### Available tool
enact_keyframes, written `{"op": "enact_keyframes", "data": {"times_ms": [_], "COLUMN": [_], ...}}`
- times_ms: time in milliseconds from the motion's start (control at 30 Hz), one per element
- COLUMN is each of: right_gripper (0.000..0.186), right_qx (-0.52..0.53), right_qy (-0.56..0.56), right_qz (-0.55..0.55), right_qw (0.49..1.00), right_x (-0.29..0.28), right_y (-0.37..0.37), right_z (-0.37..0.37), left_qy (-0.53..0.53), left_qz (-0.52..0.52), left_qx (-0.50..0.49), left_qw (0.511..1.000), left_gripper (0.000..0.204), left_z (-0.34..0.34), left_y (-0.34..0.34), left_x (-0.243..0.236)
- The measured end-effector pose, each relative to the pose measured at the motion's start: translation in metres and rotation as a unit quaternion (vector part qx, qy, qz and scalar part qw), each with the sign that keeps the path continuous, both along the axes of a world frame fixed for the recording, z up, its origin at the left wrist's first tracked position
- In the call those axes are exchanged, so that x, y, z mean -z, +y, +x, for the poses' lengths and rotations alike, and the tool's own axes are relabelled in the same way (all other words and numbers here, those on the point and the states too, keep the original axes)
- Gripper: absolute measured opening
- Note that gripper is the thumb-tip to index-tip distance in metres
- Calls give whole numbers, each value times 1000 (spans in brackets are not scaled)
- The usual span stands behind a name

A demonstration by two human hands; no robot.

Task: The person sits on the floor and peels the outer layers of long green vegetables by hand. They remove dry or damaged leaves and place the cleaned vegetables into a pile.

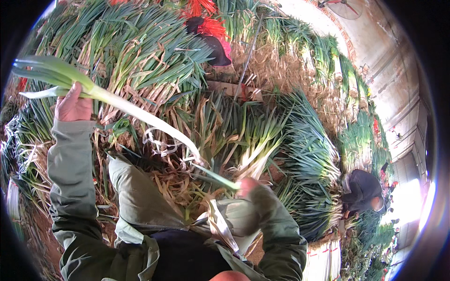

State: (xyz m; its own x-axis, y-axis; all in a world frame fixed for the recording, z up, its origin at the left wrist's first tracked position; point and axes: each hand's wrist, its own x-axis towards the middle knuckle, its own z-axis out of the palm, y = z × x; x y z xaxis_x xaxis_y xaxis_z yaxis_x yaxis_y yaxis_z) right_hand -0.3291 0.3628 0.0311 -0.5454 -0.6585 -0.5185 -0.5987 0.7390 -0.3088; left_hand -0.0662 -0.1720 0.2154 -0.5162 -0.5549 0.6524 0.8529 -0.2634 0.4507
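Note:
My left hand (75, 107) is closed around the green upper part of a long-stemmed green onion (140, 114). Its white shaft slants down to the right, and the root end sits over the middle of my lap. My right hand (247, 187), smeared by motion, grips one end of a narrow pale green strip (218, 179) that looks like a leaf. The strip's other end lies close to the root end, and I cannot tell whether they touch. Thin whitish peelings (161, 143) show just below the shaft. A dry, pale leaf (219, 225) lies across my lap.
Heaped green onions (150, 51) rise ahead, with more bunches (304, 136) to the right. Dry husks (173, 192) litter the ground between my legs. A person in dark clothes (361, 192) bends at the far right. Red strips (213, 28) lie at the top beside something dark. A whitish bundle (323, 262) stands lower right.

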Motion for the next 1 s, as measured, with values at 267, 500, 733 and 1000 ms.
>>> {"op": "enact_keyframes", "data": {"times_ms": [267,500,733,1000], "right_gripper": [47,10,45,32], "right_qx": [-289,-132,96,214], "right_qy": [-94,181,-39,-264], "right_qz": [-52,-512,-590,-586], "right_qw": [951,829,801,736], "right_x": [-27,-105,-59,-36], "right_y": [-150,-76,-78,-101], "right_z": [168,108,73,108], "left_qy": [25,-87,-152,-357], "left_qz": [-70,2,86,163], "left_qx": [108,44,43,128], "left_qw": [991,995,984,911], "left_gripper": [35,23,28,37], "left_z": [-59,-72,-113,-152], "left_y": [48,76,106,223], "left_x": [-26,-16,9,86]}}
